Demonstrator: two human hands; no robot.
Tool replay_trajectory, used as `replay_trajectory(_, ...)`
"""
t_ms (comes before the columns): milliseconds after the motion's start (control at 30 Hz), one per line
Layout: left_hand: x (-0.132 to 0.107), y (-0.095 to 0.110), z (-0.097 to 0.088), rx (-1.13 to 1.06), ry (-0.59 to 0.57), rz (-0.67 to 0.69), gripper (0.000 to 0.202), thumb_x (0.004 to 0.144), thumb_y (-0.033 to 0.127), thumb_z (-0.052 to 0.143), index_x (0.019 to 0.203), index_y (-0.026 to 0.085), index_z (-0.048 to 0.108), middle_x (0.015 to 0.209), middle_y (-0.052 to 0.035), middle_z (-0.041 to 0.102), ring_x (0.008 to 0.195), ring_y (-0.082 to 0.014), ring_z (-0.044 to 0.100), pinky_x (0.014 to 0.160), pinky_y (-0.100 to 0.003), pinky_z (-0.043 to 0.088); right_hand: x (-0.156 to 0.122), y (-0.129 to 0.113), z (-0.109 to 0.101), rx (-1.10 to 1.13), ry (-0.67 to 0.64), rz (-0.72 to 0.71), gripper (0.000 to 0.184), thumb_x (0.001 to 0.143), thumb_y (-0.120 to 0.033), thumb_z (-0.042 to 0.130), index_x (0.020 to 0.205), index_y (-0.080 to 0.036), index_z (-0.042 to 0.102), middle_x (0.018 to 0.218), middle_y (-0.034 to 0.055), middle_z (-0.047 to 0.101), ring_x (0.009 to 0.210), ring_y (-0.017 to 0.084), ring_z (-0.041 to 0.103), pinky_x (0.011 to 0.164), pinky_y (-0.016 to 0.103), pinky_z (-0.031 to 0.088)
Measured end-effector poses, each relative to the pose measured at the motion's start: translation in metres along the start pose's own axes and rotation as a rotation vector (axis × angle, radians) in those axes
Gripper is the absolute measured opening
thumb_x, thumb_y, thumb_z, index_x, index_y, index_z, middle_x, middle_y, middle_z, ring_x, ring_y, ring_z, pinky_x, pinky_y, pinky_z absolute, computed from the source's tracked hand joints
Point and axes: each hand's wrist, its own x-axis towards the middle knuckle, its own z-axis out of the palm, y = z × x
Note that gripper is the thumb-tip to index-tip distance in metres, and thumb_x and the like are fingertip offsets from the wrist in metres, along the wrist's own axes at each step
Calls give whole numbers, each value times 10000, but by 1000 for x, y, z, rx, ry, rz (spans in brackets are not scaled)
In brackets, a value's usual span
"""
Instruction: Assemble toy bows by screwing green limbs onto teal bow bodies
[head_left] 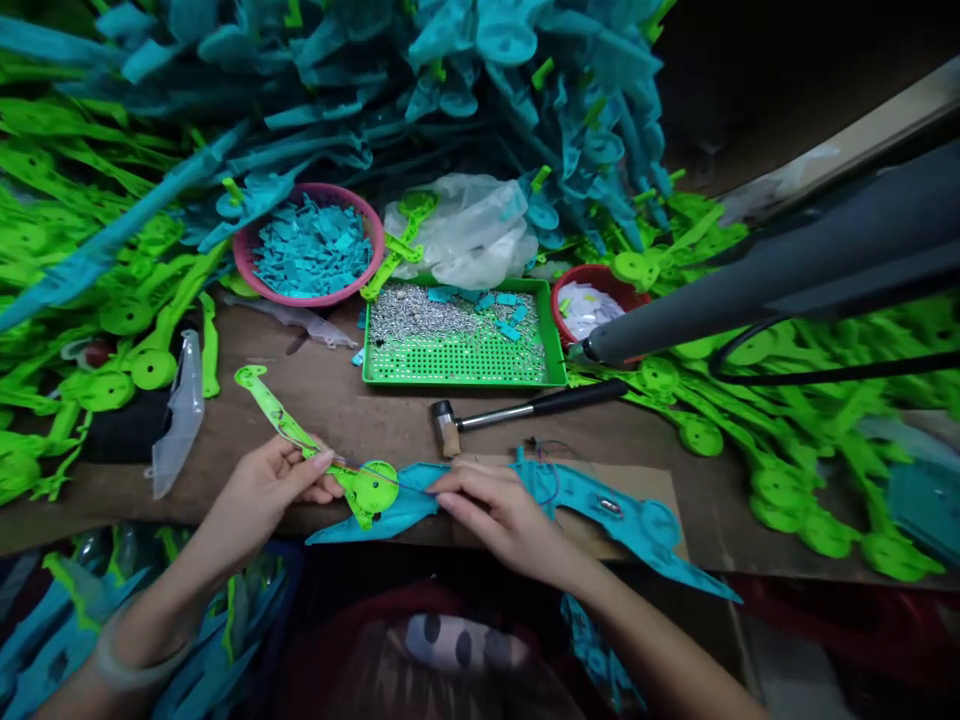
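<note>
Green part (379, 495) in left hand (289, 480), right hand (499, 515) palm-down.

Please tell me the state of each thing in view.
Green part, gripped by the left hand
Thin wire, stretched, pinched by the right hand
Blue part, lying flat
Hammer, lying down
Pink basket, filled with blue pieces
Green tray, partly covered with metal pieces
Red bowl, holding white pieces

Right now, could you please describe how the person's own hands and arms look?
The left hand and right hand are bare, without gloves. A pale, rounded band circles the left forearm; the right forearm shows none. No sleeves are visible on either.
</note>
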Motion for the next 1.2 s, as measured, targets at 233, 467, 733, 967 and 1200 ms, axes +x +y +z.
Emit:
replay_trajectory(233, 6, 5, 1, 111, 9, -8, 403, 711, 503, 772, 861, 155, 635, 653, -32, 717, 613, -151, 685, 597, -235, 571, 0, -2, 3, -87, -20, -116, 174, 977, -221, 498, 974, -161, 661, 780, 25, 604, 728, 126, 567, 651, 248, 427)
replay_trajectory(467, 1, 3, 3, 307, -45, 40, 355, 785, 519, 660, 773, 168, 611, 565, -16, 687, 495, -146, 637, 511, -243, 529, 10, -35, 17, -81, 31, 68, 258, 936, -259, 582, 1181, -179, 586, 878, 23, 651, 753, 130, 594, 663, 244, 455)
replay_trajectory(733, -16, -21, -8, 956, 291, 937, 229, 899, 215, 629, 1124, 175, 609, 1037, -91, 656, 821, -162, 674, 720, -281, 561, 26, -35, 55, -702, 74, -263, 146, 968, -242, 492, 1031, -191, 614, 808, 38, 578, 749, 178, 506, 533, 291, 282)
replay_trajectory(967, -4, -43, -12, 1060, 33, 1226, 318, 895, 30, 559, 1203, 109, 581, 1149, -151, 659, 1067, -212, 633, 936, -350, 526, 26, -15, 49, -767, -11, -408, 169, 978, -168, 442, 934, -178, 605, 810, 40, 522, 749, 169, 447, 531, 287, 277)
replay_trajectory(1200, -3, -34, -11, 935, -9, 1097, 218, 897, 52, 584, 1098, 131, 614, 1100, -106, 659, 1016, -164, 637, 925, -295, 518, 30, -9, 54, -654, 61, -270, 161, 973, -165, 447, 890, -169, 584, 824, 35, 522, 736, 156, 488, 609, 284, 356)
